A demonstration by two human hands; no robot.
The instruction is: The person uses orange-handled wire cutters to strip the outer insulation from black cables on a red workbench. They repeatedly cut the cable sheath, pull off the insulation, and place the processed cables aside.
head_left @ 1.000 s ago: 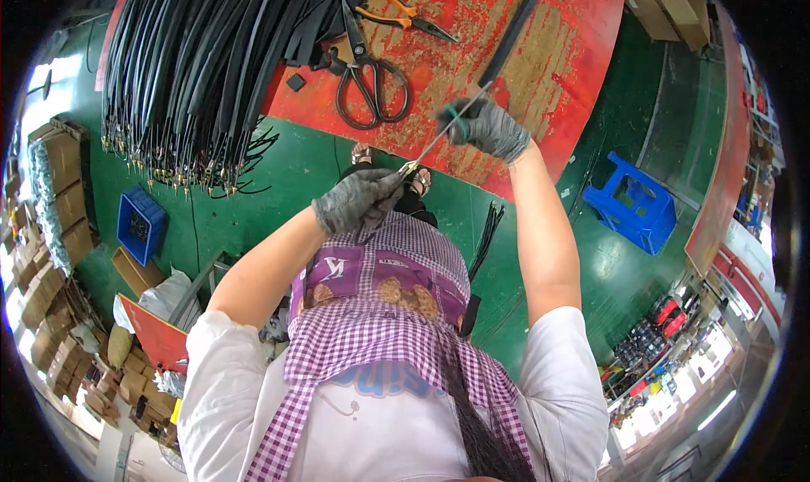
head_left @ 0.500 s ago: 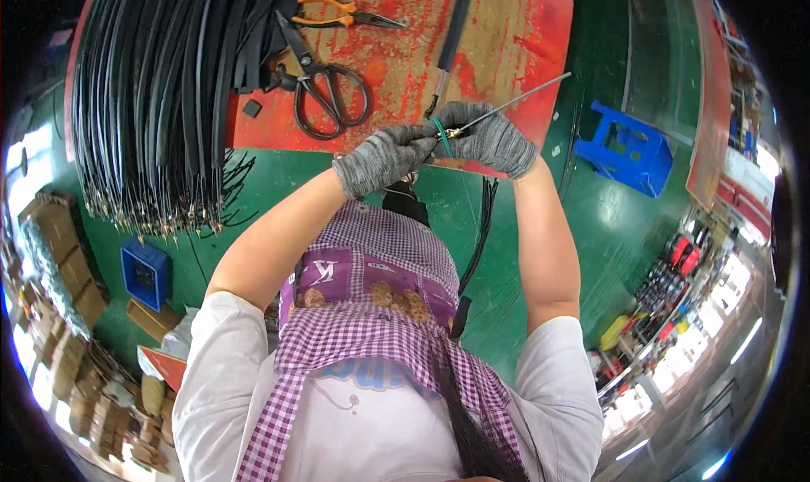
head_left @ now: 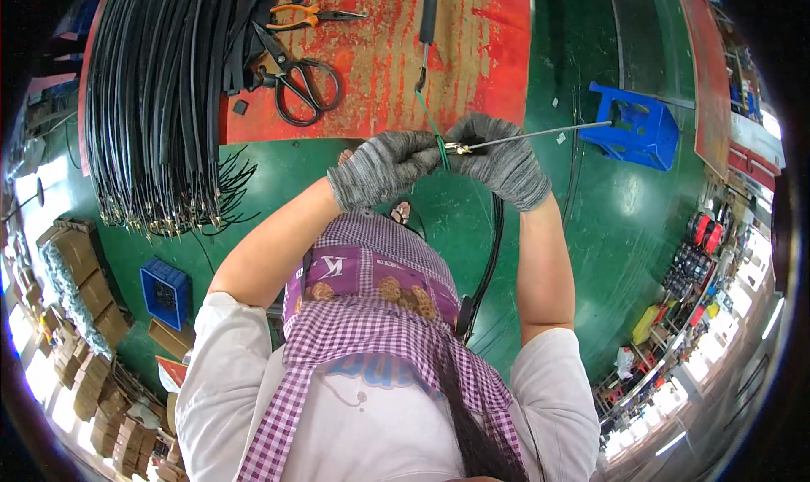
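Since the earlier frame, the metal rod (head_left: 540, 134) has swung from slanting over the tabletop to lying flatter above the floor, and the green cord (head_left: 429, 113), bunched at the hands then, now runs straight up to a dark hook-like end (head_left: 420, 80) below the black sleeve (head_left: 429, 11).

The left gloved hand (head_left: 384, 167) has its fingers together, pinched on the green cord beside the brass fitting (head_left: 457, 148). The right gloved hand (head_left: 504, 160) has its fingers curled in behind the fitting; whether they clamp it I cannot tell. Fitting and rod are just off the near table edge.

At left on the floor, a blue plastic crate (head_left: 164, 293) holds small dark pieces, too small to make out. A cardboard box (head_left: 171, 338) sits just beside it, with more stacked cartons (head_left: 72, 256) farther left.

The worn red tabletop (head_left: 499, 64) bears orange-handled long-nose pliers (head_left: 310, 16), black-handled scissors (head_left: 295, 79) and a thick bundle of black cables (head_left: 156, 94) hanging over its edge. Right of it, on the green floor (head_left: 603, 254), stands a blue plastic stool (head_left: 634, 140).
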